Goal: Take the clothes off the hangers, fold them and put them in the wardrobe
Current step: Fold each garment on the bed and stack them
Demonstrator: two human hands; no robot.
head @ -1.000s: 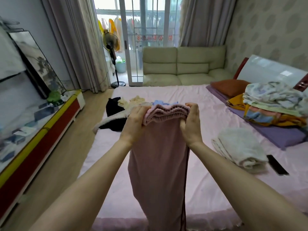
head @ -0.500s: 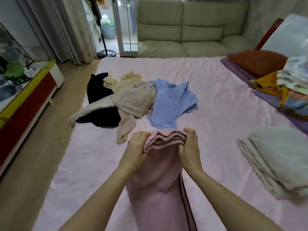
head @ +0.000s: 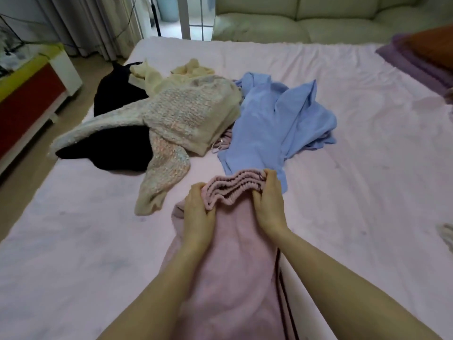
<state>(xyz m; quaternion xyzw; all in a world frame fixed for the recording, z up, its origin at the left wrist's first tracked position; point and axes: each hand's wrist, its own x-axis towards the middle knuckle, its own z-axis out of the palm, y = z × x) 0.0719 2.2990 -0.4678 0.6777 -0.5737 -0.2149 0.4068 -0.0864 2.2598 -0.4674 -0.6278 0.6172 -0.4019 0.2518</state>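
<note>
A pair of pale pink soft-fabric trousers with a gathered elastic waistband (head: 228, 253) lies lengthwise on the pink bedsheet (head: 355, 192), legs running toward the person and the waistband at the far end. The left hand (head: 198, 212) grips the left end of that waistband, fingers curled round the bunched fabric; the right hand (head: 268, 204) grips the right end the same way, thumb and fingers pinching the ruffled edge. The waistband sags in a wave between the two hands. A thin dark stripe runs down the right side seam of the trousers.

Just beyond the hands, a crumpled light blue shirt (head: 277, 121) sprawls on the sheet, its near hem touching the waistband by the right hand. To its left lies a cream and pastel knitted sweater (head: 186, 119), one sleeve reaching down near the left hand, draped partly over a black garment (head: 117, 148). A pale green leather sofa (head: 306, 23) stands past the far edge of the bed, and a red and yellow low cabinet (head: 29, 92) sits at the left
</note>
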